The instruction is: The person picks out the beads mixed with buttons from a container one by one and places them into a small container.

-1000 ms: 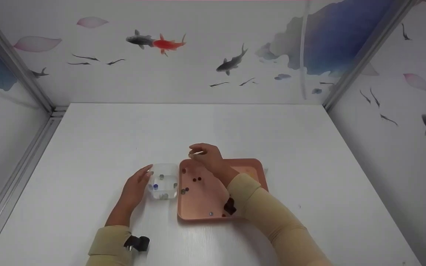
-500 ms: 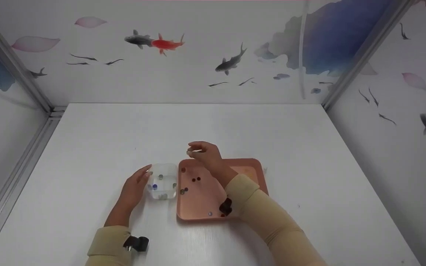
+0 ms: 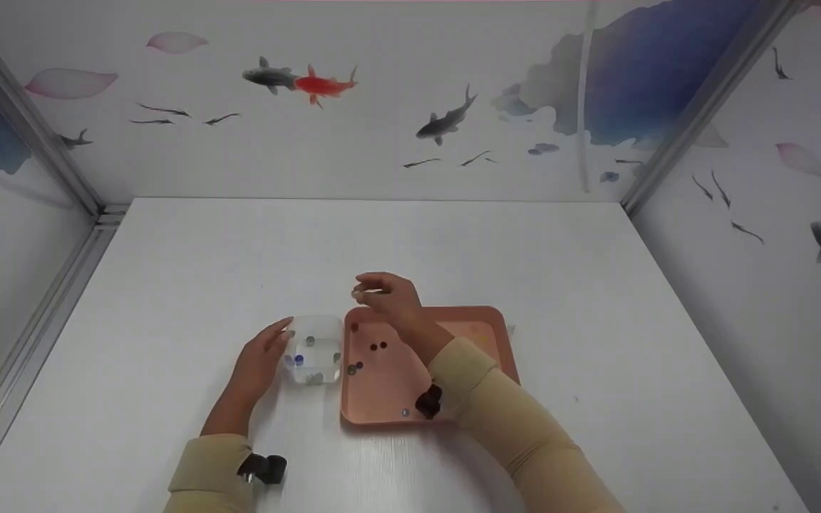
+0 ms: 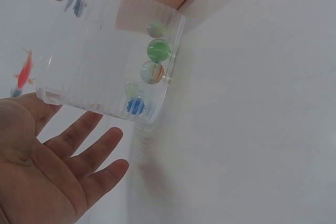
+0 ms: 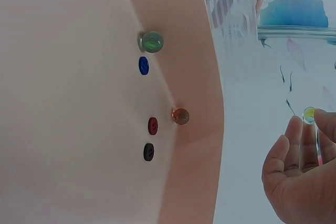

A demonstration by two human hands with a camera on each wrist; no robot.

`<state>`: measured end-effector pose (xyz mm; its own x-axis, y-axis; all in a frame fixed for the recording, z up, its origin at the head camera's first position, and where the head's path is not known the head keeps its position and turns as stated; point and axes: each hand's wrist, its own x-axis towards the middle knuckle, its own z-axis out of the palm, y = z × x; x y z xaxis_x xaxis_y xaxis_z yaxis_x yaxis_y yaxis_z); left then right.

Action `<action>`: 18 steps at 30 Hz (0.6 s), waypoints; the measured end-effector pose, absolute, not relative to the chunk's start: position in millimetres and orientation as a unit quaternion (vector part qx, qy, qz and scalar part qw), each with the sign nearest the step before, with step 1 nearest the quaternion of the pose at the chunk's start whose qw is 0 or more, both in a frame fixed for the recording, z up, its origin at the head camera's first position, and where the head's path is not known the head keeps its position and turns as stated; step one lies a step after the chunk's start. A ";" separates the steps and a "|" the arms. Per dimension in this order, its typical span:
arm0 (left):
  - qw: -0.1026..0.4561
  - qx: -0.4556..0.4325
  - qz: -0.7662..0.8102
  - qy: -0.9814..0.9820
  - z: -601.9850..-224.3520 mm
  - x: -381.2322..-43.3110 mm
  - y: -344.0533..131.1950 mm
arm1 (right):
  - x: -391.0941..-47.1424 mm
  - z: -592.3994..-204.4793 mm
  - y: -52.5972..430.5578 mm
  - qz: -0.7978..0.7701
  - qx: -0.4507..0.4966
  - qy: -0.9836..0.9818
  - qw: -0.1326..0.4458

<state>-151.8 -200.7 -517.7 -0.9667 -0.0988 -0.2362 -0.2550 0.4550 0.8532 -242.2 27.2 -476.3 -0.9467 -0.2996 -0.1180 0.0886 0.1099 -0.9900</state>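
Note:
My right hand (image 3: 393,299) pinches a clear marble with a yellow swirl (image 5: 308,115) between thumb and fingertip, above the tray's far left corner. Beside the left side of a clear plastic container (image 3: 316,322), my left hand (image 3: 259,360) touches its wall, fingers extended and spread. Several marbles lie inside the container, among them a green marble (image 4: 158,50) and a blue marble (image 4: 135,106). The pink tray (image 3: 393,388) holds a green marble (image 5: 152,41), an orange marble (image 5: 181,116), a blue button (image 5: 144,65), a red button (image 5: 153,126) and a black button (image 5: 149,152).
Container and tray stand side by side on a white table (image 3: 560,263). Near the tray's front edge lies another small marble (image 3: 405,412). My right forearm covers the tray's right part. Painted panels (image 3: 375,164) enclose the table at the back and sides.
My right hand has shifted slightly left with the yellow-swirled marble still pinched. The left hand, the container and the tray stay in place.

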 end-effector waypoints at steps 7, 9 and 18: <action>0.075 -0.098 0.519 0.846 -517.6 -152.3 -201.7 | -238.6 -473.5 24.4 -0.671 -0.098 0.719 0.150; 0.071 -0.096 0.521 0.845 -517.5 -152.1 -201.7 | -237.7 -472.6 23.1 -0.671 -0.095 0.719 0.154; 0.072 -0.097 0.523 0.844 -516.8 -151.6 -201.7 | -233.2 -471.2 16.9 -0.661 -0.103 0.726 0.159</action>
<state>-151.6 -201.7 -516.8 -0.9708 -0.0880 -0.2230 -0.2389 0.4338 0.8688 -233.2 16.9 -471.2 -0.9280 -0.3604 -0.0943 0.0603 0.1045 -0.9927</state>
